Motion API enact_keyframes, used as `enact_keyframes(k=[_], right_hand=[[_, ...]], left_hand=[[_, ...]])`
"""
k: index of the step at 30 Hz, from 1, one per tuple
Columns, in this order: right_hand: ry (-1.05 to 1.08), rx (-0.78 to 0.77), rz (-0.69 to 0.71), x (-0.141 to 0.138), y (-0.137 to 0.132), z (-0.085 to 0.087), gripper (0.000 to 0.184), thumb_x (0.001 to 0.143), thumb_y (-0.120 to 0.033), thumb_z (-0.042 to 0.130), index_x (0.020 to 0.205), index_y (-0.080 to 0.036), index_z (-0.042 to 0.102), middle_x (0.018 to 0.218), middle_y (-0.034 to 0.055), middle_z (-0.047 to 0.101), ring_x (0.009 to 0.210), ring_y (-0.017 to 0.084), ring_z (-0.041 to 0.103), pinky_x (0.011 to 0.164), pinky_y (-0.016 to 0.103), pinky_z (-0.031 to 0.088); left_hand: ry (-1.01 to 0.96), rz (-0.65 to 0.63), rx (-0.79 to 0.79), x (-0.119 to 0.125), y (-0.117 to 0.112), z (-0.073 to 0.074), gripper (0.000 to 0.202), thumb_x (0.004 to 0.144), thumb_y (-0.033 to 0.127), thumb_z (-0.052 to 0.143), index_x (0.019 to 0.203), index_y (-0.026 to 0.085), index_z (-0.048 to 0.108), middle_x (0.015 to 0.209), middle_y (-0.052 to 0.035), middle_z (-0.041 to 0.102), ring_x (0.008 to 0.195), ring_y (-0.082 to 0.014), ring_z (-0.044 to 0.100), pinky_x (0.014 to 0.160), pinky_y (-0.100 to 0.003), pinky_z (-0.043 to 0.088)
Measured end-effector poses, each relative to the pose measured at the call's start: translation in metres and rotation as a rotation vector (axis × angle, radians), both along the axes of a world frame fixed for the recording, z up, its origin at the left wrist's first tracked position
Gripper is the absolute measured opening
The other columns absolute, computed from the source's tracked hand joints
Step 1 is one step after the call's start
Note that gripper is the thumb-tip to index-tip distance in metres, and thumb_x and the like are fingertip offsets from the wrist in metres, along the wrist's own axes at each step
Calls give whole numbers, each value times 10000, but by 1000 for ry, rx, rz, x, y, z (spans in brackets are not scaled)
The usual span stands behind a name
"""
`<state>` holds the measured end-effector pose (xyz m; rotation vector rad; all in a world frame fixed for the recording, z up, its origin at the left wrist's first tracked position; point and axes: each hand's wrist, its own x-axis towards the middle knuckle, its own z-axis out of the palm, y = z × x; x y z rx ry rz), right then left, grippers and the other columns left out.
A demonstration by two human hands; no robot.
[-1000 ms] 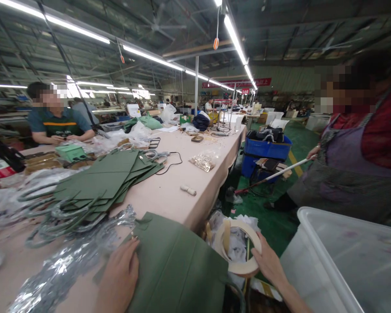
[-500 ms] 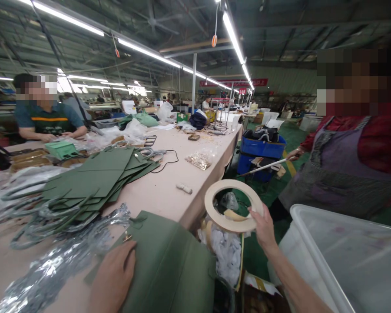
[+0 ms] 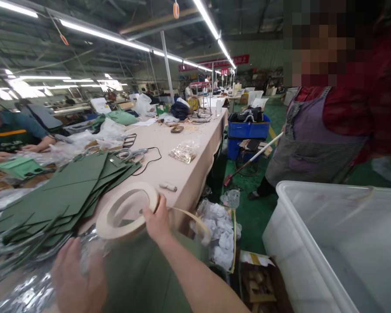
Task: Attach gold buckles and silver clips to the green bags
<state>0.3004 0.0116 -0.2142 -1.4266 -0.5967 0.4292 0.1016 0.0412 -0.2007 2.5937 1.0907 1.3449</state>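
Note:
My right hand (image 3: pixel 158 221) grips the rim of a large roll of cream-coloured tape (image 3: pixel 106 224), held tilted above the table edge. A loose tape end trails from the roll to the right. Below it lies a dark green bag panel (image 3: pixel 140 269), partly covered by my right forearm. To the left, my left hand (image 3: pixel 78 278) is blurred, its fingers stretched out and the thumb apart, with nothing visible in it. Crumpled silver film (image 3: pixel 29 287) lies beside this hand. Farther left is a stack of green bag pieces (image 3: pixel 68 178) with cord-like handles.
A small white roll (image 3: pixel 168 187) and a bag of small metal parts (image 3: pixel 183 152) lie on the pink table (image 3: pixel 195 174). At right stand a white bin (image 3: pixel 313 187), a box of white scraps (image 3: pixel 220 234) and a person (image 3: pixel 313 139) with a long-handled tool. Another person sits far left.
My right hand has carried the tape roll left, from beside the table to above the green panel. My left hand has lifted off the panel and opened. The view has turned right.

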Motion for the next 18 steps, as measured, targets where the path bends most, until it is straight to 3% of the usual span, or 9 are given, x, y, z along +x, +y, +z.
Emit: enact_keyframes(k=[2, 4, 6, 8, 11, 13, 15, 18], right_hand=[[-61, -54, 73, -9, -5, -5, 763, 861, -322, 732, 1527, -276, 362, 1422, 86, 543, 1331, 322, 499, 1155, 592, 381], [-132, -6, 140, -11, -24, -10, 734, 877, -330, 724, 1529, -291, 387, 1437, 92, 500, 1281, 308, 526, 1100, 559, 457], [-197, 85, 171, -4, -53, -17, 645, 919, -318, 674, 1512, -311, 421, 1447, 87, 469, 1138, 256, 596, 974, 459, 556], [-251, 131, 138, 13, -88, -32, 556, 945, -274, 616, 1478, -309, 464, 1440, 84, 465, 982, 201, 627, 878, 386, 583], [-298, 39, -71, 56, -141, -74, 546, 878, -169, 577, 1412, -266, 515, 1425, 102, 467, 863, 176, 612, 809, 369, 578], [-292, -121, -177, 85, -170, -111, 684, 775, -113, 591, 1442, -235, 498, 1440, 117, 467, 981, 220, 623, 891, 400, 565], [-275, -258, -175, 108, -194, -149, 714, 705, -111, 610, 1408, -214, 542, 1418, 117, 503, 1063, 253, 624, 913, 399, 562], [-224, -429, -230, 130, -226, -199, 657, 690, -139, 601, 1345, -191, 598, 1353, 111, 566, 1020, 243, 654, 903, 370, 566]], left_hand=[[1, -30, -24, 25, -3, 13, 608, 1024, 407, 412, 1603, 244, 320, 1624, -133, 398, 1493, -388, 368, 1232, -618, 301], [66, -104, -38, 47, 1, 16, 541, 1034, 439, 397, 1522, 212, 453, 1549, -155, 494, 1443, -373, 444, 1208, -598, 347], [131, -166, -28, 64, 10, 9, 502, 1039, 452, 392, 1448, 194, 527, 1488, -169, 549, 1410, -358, 480, 1195, -582, 367], [190, -214, 4, 76, 20, -3, 478, 1034, 459, 417, 1385, 175, 573, 1447, -177, 580, 1384, -348, 500, 1186, -561, 380], [263, -245, 59, 85, 29, -21, 451, 1021, 467, 453, 1286, 148, 630, 1380, -192, 628, 1321, -353, 541, 1153, -556, 411], [291, -222, 88, 90, 30, -28, 432, 1016, 460, 460, 1233, 140, 654, 1323, -201, 660, 1269, -364, 571, 1126, -573, 430], [293, -192, 111, 95, 28, -29, 416, 1011, 445, 473, 1224, 138, 655, 1306, -204, 666, 1268, -374, 568, 1125, -584, 430], [255, -185, 129, 103, 20, -18, 393, 1000, 409, 504, 1276, 160, 631, 1379, -189, 625, 1362, -377, 505, 1178, -583, 386]])
